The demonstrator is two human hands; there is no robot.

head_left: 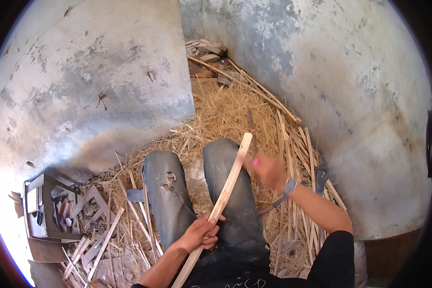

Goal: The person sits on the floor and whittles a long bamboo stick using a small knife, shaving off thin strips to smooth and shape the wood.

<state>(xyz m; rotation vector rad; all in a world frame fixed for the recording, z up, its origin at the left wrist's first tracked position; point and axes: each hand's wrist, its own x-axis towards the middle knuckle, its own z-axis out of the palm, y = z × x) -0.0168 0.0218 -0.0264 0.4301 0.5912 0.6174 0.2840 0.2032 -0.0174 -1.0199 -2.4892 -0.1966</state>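
Closed around the lower part of a long, pale wooden strip [231,180], my left hand [200,234] holds it slantwise over my thighs. The strip's far end rises past my right knee. My right hand [270,172], smeared by motion, is beside the strip's upper part with its fingers curled. From it a thin dark blade [251,120] points away from me, seemingly that of a knife; its handle is mostly hidden, with a bright pink spot [256,161] at the fingers. A grey band [289,186] circles my right wrist, and a curved brownish piece [270,207] shows below it.
Straw and wood shavings [225,103] cover the floor around my bent legs. Long thin strips [293,192] lie along the right wall [350,120]. At lower left stands a dark wooden frame [45,206] among scraps. Bricks and rubble [210,52] fill the far corner.
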